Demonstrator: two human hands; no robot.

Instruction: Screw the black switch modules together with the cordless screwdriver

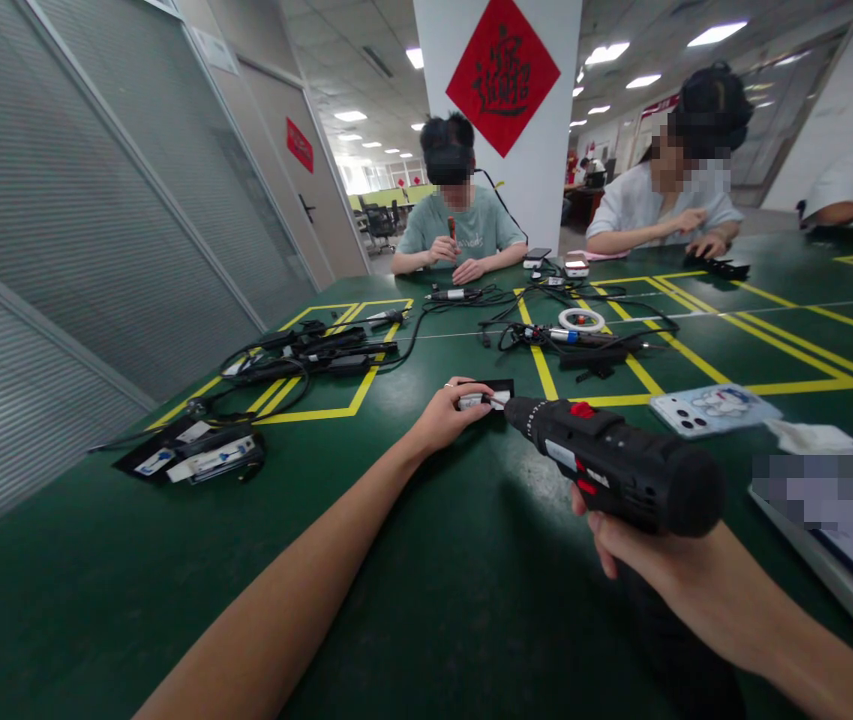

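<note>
My right hand is wrapped around the grip of a black cordless drill with red switches. The drill points away and to the left. Its bit meets, or nearly meets, a small black part with a white piece on it lying on the green table. My left hand has its fingers closed on that part and holds it down at its left side. The fingers cover much of the part, and the exact contact of the bit is too small to make out.
Bundled black cables and tools lie left, beside packaged items. Cables and a soldering iron lie ahead, near a white ring. A phone, a tissue and a laptop are right. People sit opposite.
</note>
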